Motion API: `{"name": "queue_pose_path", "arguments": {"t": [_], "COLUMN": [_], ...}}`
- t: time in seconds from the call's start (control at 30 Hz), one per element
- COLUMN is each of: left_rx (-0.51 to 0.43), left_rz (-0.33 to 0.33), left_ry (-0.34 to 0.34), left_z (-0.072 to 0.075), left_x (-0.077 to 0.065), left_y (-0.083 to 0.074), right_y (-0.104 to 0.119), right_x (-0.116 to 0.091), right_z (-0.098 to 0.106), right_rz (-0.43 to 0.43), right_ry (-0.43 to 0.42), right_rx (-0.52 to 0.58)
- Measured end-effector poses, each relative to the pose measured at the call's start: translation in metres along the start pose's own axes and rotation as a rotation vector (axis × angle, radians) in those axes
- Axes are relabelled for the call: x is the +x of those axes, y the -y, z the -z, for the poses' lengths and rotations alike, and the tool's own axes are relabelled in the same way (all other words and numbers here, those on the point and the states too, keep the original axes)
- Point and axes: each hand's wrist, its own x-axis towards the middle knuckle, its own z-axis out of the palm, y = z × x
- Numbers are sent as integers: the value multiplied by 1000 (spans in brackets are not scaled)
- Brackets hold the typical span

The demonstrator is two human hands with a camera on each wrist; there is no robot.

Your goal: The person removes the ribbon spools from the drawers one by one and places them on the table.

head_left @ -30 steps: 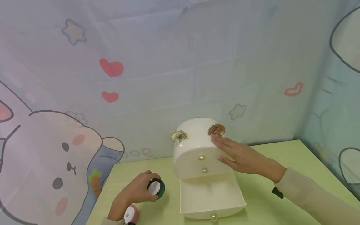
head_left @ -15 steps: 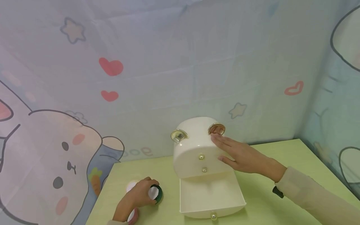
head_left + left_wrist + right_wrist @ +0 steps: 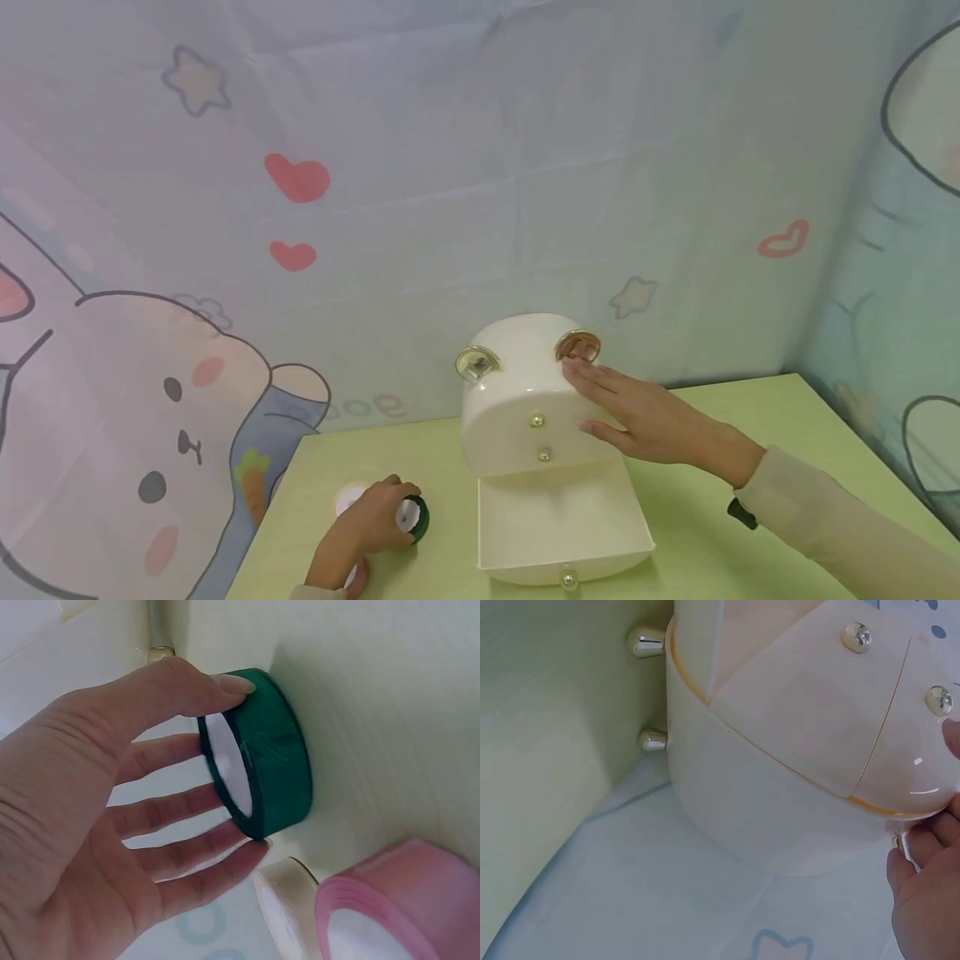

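Observation:
My left hand (image 3: 375, 517) grips a roll of dark green ribbon (image 3: 420, 518) at the table's left side. In the left wrist view the thumb lies over the outer face of the green roll (image 3: 279, 757), and the fingers reach round its far side. A pink ribbon roll (image 3: 412, 892) and a cream roll (image 3: 289, 904) sit close beside it. My right hand (image 3: 645, 412) rests with extended fingers on the top right of a white storage box (image 3: 525, 358), by its gold-rimmed ear (image 3: 577, 346). The box's bottom drawer (image 3: 566, 517) is pulled out, with nothing inside.
The box stands toward the back of the pale green table (image 3: 720, 533). Small gold knobs (image 3: 537, 421) mark its drawers, and a second gold-rimmed ear (image 3: 477, 363) is at its left. A printed cloth backdrop (image 3: 450, 208) hangs right behind the table.
My left hand has moved slightly down and left with the green ribbon roll, and the pale roll behind it has come into view. The right hand has stayed on the box.

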Motion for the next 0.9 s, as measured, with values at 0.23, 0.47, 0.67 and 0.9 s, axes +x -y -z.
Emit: {"name": "queue_pose_path", "arguments": {"t": [0.23, 0.47, 0.67, 0.9], "left_rx": [16, -1, 9, 13], "left_rz": [7, 74, 91, 62], "left_ry": [29, 63, 80, 63], "left_z": [1, -1, -1, 1], "left_x": [2, 5, 4, 0], "left_y": [-2, -3, -3, -5], "right_y": [-1, 0, 2, 2], "right_x": [-1, 0, 0, 0], "right_z": [0, -1, 0, 0], "right_rz": [-4, -7, -21, -14], "right_ry": [2, -1, 10, 3], "right_rx": [0, 8, 3, -13]}}
